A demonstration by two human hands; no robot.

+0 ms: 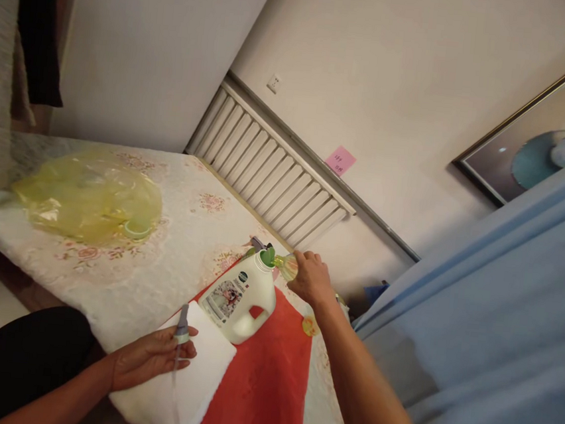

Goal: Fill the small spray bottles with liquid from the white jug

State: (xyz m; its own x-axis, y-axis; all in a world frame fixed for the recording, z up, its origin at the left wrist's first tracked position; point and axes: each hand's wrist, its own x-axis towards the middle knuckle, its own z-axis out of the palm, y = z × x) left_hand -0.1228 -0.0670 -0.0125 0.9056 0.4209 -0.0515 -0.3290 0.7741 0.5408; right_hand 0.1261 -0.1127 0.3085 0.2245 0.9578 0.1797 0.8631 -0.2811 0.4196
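My left hand (161, 355) is closed round a grey pump head (182, 326) with a pale collar and a thin clear dip tube hanging down. My right hand (312, 278) grips a small clear yellowish bottle (287, 266), tilted on its side with its neck at the mouth of a big jug. That jug (236, 301) is cream-coloured, has a side handle and a printed label, and shows a green spout (268, 256) in its opening. I cannot tell whether liquid is passing between the two. Under the jug lie a red sheet (271, 377) and a folded white cloth (200, 391).
A flowered cloth (177, 268) covers the table. On its left lies a yellow plastic bag (94, 200) with a pale green ring-shaped cap (137, 230). A small orange-yellow round item (309, 326) sits at the red sheet's edge. Behind are a radiator (272, 164) and a blue curtain (496, 319).
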